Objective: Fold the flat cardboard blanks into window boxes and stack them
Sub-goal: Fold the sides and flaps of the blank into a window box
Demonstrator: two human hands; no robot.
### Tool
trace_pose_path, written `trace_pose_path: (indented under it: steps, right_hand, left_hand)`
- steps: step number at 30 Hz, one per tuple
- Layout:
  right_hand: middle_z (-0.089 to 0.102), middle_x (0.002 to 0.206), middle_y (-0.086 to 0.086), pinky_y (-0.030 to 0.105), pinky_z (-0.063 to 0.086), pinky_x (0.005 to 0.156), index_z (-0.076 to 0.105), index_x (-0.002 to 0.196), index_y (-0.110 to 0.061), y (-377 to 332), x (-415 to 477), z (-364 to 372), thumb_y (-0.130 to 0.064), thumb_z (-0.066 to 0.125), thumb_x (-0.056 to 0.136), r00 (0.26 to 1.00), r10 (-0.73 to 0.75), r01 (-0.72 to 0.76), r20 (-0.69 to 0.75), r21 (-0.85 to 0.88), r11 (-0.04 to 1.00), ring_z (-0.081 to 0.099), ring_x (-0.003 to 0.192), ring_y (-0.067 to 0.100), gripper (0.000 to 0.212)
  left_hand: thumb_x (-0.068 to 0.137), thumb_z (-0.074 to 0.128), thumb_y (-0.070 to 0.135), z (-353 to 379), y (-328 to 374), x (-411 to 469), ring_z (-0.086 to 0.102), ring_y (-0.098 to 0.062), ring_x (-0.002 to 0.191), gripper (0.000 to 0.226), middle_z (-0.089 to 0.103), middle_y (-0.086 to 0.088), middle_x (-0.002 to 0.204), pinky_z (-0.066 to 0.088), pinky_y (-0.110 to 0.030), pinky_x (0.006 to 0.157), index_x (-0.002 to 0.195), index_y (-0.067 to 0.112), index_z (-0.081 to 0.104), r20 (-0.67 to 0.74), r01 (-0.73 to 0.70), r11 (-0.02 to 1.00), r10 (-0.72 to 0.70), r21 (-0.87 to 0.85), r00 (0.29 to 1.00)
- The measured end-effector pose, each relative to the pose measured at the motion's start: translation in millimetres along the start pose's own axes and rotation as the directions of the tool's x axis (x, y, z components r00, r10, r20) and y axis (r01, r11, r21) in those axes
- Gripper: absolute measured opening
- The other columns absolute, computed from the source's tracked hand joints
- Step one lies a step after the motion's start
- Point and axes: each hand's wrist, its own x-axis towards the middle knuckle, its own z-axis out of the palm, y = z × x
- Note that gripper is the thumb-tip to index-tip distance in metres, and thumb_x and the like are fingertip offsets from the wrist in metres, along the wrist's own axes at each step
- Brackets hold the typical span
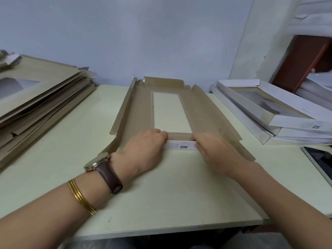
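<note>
A brown cardboard blank [136, 108] with a long clear window [170, 112] lies flat in the middle of the table, its side flaps partly raised. Its near end flap [181, 146], white with "SGS" printed on it, is turned up toward me. My left hand [143, 150] and my right hand [213, 150] hold this flap at its two ends, fingers curled over its top edge. A pile of flat blanks [41, 97] lies on the left. Folded white window boxes [280, 112] are stacked on the right.
A tablet or phone [321, 162] lies at the table's right edge. The cream table [161, 194] ends close in front of me. A blue wall stands behind, with a brown board and white sheets at the far right.
</note>
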Motion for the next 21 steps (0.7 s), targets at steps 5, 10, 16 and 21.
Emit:
trace_pose_path:
  steps: [5, 10, 16, 21]
  right_hand:
    - [0.057, 0.107, 0.0, 0.038, 0.039, 0.083, 0.052, 0.118, -0.02, 4, 4, 8, -0.014, 0.041, 0.098, 0.99, 0.029, -0.039, -0.139, -0.075, 0.996, 0.049, 0.101, 0.023, 0.024]
    - [0.047, 0.14, 0.007, 0.037, 0.034, 0.098, 0.045, 0.137, -0.008, -14, 19, 22, -0.023, 0.036, 0.103, 0.991, -0.001, -0.009, -0.135, -0.08, 0.997, 0.044, 0.127, 0.026, 0.039]
    - [0.027, 0.157, 0.003, 0.035, 0.009, 0.118, 0.023, 0.151, -0.01, -29, 34, 26, -0.045, 0.021, 0.103, 0.999, 0.048, -0.048, 0.016, 0.015, 0.999, 0.016, 0.146, 0.017, 0.06]
    - [0.049, 0.12, 0.005, 0.034, 0.034, 0.092, 0.054, 0.12, -0.01, -25, 32, 18, -0.027, 0.03, 0.104, 0.998, -0.007, 0.007, -0.069, 0.005, 1.0, 0.043, 0.11, 0.023, 0.034]
  left_hand:
    - [0.089, 0.037, 0.006, 7, 3, 5, 0.042, -0.023, 0.088, 0.028, 0.048, -0.002, 0.102, 0.024, -0.032, 0.061, 0.113, 0.016, 0.044, -0.111, -0.043, 0.985, 0.063, 0.169, 0.992]
    - [0.089, 0.039, 0.008, 22, 5, 21, 0.051, -0.026, 0.109, 0.044, 0.055, -0.002, 0.116, 0.027, -0.029, 0.073, 0.133, 0.012, 0.039, -0.087, -0.083, 0.981, 0.1, 0.175, 0.991]
    - [0.096, 0.037, 0.021, 26, 1, 33, 0.053, -0.025, 0.111, 0.038, 0.058, 0.0, 0.121, 0.035, -0.031, 0.086, 0.133, 0.015, 0.044, -0.024, -0.071, 0.997, 0.071, -0.005, 0.997]
    - [0.102, 0.035, 0.028, 29, -1, 31, 0.042, -0.023, 0.097, 0.026, 0.051, -0.003, 0.108, 0.036, -0.034, 0.085, 0.106, 0.013, 0.055, -0.081, -0.04, 0.999, 0.038, -0.025, 0.996]
